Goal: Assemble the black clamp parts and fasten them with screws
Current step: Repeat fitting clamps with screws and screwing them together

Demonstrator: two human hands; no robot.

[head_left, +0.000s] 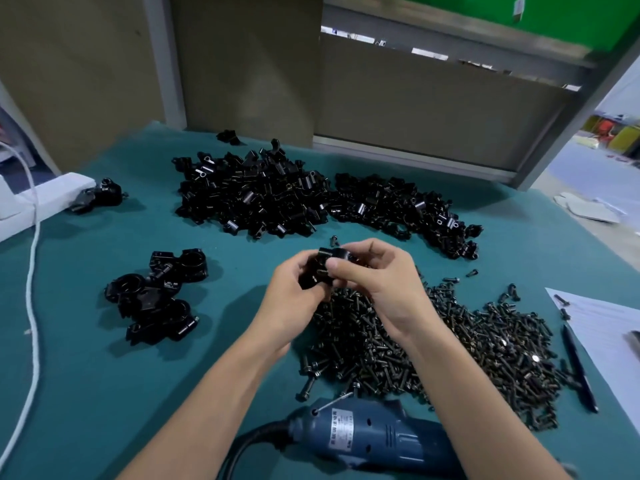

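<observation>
Black clamp (325, 255) | my left hand (294, 303) grips it, fingers curled | my right hand (381, 282) pinches its side, thumb seemingly pressing | above screw pile (450, 341) left edge

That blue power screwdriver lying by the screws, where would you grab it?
The blue screwdriver is probably best gripped round mid-barrel, from above: it lies flat on its side on the green mat, cord trailing off its left end, its other end hidden under the right forearm.

Just one head cam, wide-angle, looking forward and down, pretty close over the worktop (104, 358) and both forearms.
</observation>
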